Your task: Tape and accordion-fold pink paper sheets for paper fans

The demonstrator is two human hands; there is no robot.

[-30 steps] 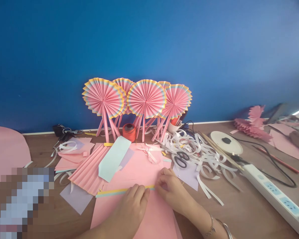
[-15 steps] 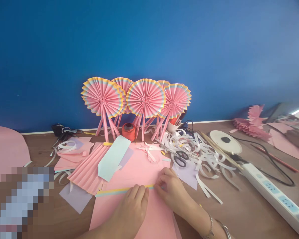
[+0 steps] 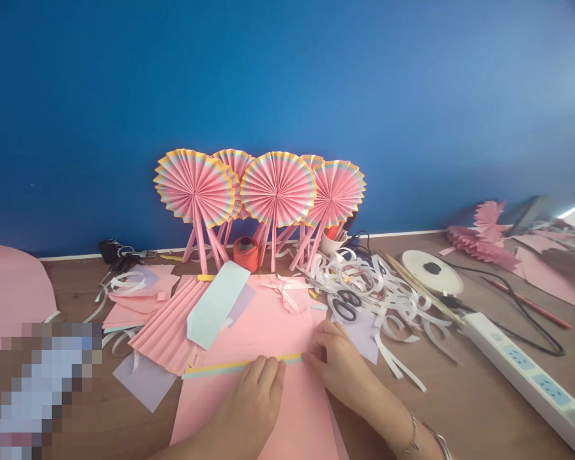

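A pink paper sheet (image 3: 297, 409) lies in front of me, with a yellow and light-blue band (image 3: 215, 368) along its far edge. My left hand (image 3: 259, 399) presses on that banded edge near its middle, fingers together and closed on the paper. At the band's right end is my right hand (image 3: 340, 361), its thumb and fingers pinched at the sheet's corner; the fingertips are partly hidden. Beyond the band lies more pink paper (image 3: 249, 326). To the left, a pleated pink paper (image 3: 172, 326) rests partly under a light-blue paper piece (image 3: 218, 303).
Several pleated paper fans (image 3: 278, 190) stand against the blue wall, by a red thread spool (image 3: 246, 253). White paper strips (image 3: 364, 275) and black-handled scissors (image 3: 345, 306) lie to the right, near a power strip (image 3: 522, 370). Another person's hand (image 3: 568, 262) is at far right.
My right hand has slid slightly to the right along the banded edge, showing more of the band. My left hand holds its place. The other person's hand at far right has moved.
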